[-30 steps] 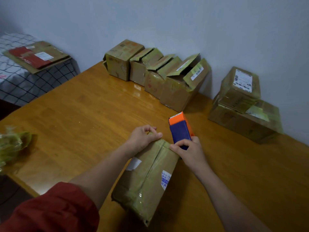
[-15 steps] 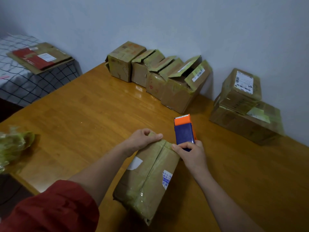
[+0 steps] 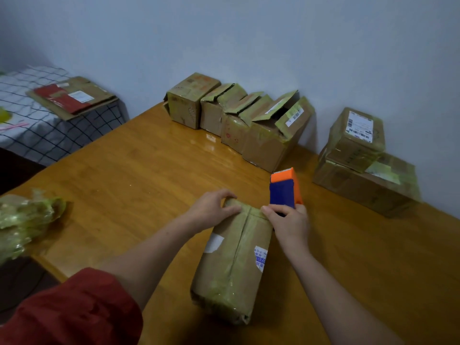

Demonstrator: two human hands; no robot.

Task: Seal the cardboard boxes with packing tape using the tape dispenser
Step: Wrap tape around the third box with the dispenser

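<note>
Left hand [image 3: 214, 207] and right hand [image 3: 290, 222] meet at the far end of a long brown cardboard box [image 3: 234, 265], apparently at the start of a taping pass.
The left hand's fingers curl over the far edge with the thumb on top, seemingly to press the two flaps shut along the centre seam. The right hand grips an orange-and-blue plastic tape dispenser [image 3: 283, 189], upright just beyond the box's far right corner, probably to anchor tape on the end face. The box lies lengthwise on the wooden table [image 3: 139, 175]. A row of open-flapped brown cardboard boxes [image 3: 249, 120] waits against the wall, and two stacked brown boxes [image 3: 361, 158] to the right appear closed.
</note>
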